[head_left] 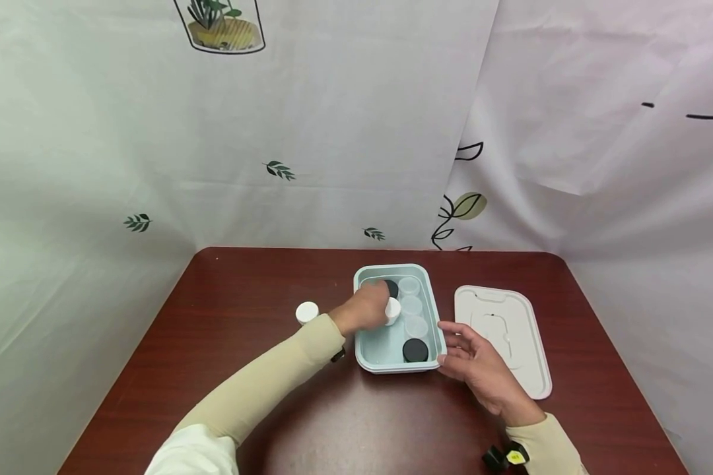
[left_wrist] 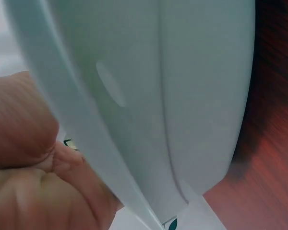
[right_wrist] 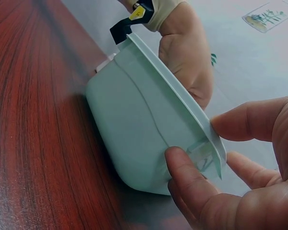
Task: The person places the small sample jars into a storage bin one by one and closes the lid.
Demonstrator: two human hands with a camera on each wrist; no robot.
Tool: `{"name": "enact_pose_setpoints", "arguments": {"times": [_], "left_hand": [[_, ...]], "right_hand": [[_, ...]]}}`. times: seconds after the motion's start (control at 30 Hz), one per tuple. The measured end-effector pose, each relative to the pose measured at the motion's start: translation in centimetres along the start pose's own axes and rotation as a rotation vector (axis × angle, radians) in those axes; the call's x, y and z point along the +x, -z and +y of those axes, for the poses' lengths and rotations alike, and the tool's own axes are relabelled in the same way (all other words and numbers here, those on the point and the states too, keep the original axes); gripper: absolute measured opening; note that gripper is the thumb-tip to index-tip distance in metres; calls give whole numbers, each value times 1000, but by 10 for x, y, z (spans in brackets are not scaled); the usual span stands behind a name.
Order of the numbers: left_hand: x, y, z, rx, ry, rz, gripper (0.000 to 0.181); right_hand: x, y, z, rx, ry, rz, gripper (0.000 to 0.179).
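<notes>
The tub (head_left: pixel 380 349) is found upright on the tabletop (head_left: pixel 261 277), with the lid (head_left: pixel 529 349) laid flat to its right. The left hand (head_left: pixel 365 309) is lowered over the far left rim, its fingers bent down inside. The fingertips are hidden by the back of the hand, and in the left wrist view by the tub wall, so how far its grip is closed, and on what, cannot be told. The inner white jar (head_left: pixel 393 311) is seen right beside it, its left edge covered.

The tub's near right corner is lightly pinched by the right hand (head_left: pixel 474 369): the thumb is set at the rim, the bent fingers against the outer wall, the gap narrowed to the rim's depth.

Three clear rounds (head_left: pixel 412 305) are lined along the right wall, with the near black jar (head_left: pixel 415 350) below them. The far black jar (head_left: pixel 393 288) is partly covered by the hand. Outside, the outer white jar (head_left: pixel 307 312) is stood left of the tub, its lower part cut off by the left sleeve (head_left: pixel 273 369).
</notes>
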State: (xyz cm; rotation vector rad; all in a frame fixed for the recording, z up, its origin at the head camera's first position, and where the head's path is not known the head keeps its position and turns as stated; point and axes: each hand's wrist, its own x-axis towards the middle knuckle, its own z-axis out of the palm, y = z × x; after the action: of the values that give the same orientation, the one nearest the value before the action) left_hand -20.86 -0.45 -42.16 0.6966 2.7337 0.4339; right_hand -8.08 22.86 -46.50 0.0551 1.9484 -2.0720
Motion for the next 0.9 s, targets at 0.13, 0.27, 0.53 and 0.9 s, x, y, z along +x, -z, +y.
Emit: {"name": "enact_pose_setpoints", "arguments": {"times": [0.13,0.27,0.53,0.9], "left_hand": [[0,0,5,2,28,-21,48],[-3,-1,8,-13,50,-34,52],[-7,2,8,-32,44,-12,40],[-14,19,5,-31,34,36,37]], "right_hand": [[0,0,-2,-2,-2,2,72],[-1,-1,-3,-5,-2,1,72],[-1,-2,-5,-2,-10,4,72],[-3,-4,-8,-8,-16,22,71]]}}
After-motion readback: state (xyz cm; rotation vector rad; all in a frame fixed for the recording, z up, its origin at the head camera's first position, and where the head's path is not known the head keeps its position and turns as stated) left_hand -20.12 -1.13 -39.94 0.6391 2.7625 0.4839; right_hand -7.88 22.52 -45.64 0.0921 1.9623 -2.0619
